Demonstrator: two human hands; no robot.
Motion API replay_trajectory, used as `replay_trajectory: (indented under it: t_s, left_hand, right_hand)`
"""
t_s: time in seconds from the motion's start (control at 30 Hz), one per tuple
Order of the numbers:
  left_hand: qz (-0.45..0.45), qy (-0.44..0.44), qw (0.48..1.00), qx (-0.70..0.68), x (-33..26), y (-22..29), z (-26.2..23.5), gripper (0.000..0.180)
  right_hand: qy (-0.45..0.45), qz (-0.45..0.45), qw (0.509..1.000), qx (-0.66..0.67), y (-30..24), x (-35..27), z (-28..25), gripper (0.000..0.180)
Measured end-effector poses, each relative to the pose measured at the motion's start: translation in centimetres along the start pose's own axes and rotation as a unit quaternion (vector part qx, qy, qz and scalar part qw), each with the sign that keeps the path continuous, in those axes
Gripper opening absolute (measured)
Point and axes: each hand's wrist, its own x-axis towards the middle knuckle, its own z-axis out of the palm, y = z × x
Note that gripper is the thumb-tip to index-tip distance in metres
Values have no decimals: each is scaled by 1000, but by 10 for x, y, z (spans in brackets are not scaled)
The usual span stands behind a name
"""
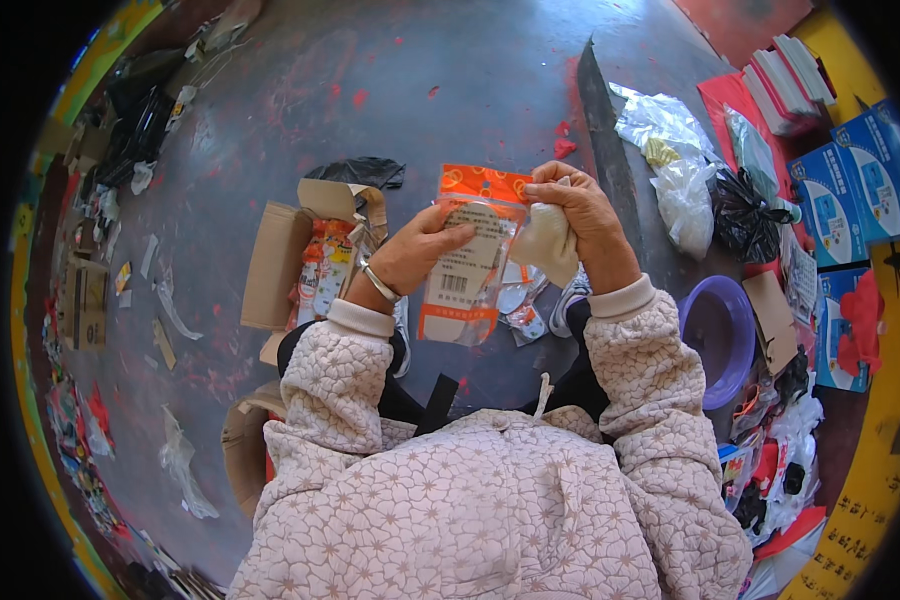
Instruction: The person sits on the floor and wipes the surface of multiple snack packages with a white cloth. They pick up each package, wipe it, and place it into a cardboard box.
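A flat, clear zip bag (470,262) with orange bands at top and bottom and a printed panel hangs upright before me. My left hand (407,252) is closed on its left edge, thumb across the front. At the bag's top right corner, my right hand (588,215) is closed in a pinch. A cream-coloured soft cloth piece (547,243) hangs from the right hand's fingers beside the bag; its exact kind is unclear. Below, between my feet, lie several small packets (525,322), partly hidden by the bag.
An open cardboard box (275,265) with colourful packets stands left of my legs, black plastic (360,171) behind it. To the right are a purple basin (717,340), clear plastic bags (682,205), a black bag (745,215) and blue boxes (830,205). Plastic scraps (182,465) litter the left floor.
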Motion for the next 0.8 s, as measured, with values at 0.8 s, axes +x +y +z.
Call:
replay_trajectory:
  t_s: [0.8]
  left_hand:
    - [-25, -82, 896, -435, 16, -32, 8, 25]
  right_hand:
    - [46, -462, 729, -503, 24, -4, 53, 6]
